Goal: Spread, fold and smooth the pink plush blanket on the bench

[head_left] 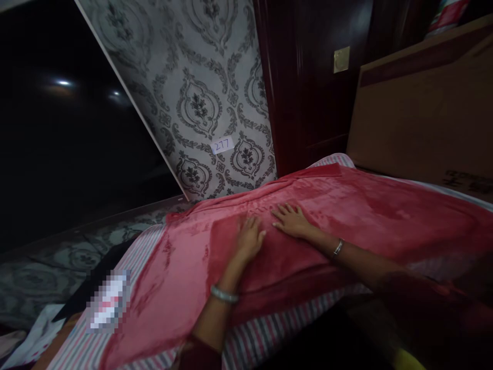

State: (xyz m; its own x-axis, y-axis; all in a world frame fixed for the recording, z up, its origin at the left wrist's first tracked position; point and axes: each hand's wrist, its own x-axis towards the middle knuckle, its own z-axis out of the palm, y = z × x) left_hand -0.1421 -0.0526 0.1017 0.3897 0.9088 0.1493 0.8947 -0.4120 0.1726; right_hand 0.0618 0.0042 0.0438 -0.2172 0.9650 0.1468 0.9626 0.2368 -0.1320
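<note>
A plush red blanket (177, 288) lies spread over a striped sheet (269, 334). Brushed darker and lighter patches show in its pile. My left hand (249, 240) rests on the blanket near its middle, fingers stretched forward and a little smeared by motion. To its right, my right hand (290, 221) lies flat on the same blanket with its fingers spread. Neither hand grips anything. Each wrist wears a bracelet.
A large dark screen (77, 154) stands at the left. Behind the blanket are a patterned wall (200, 103) with a label reading 277 (222, 145) and a dark red wooden panel (308, 92). A big cardboard box (423, 113) stands at the back right.
</note>
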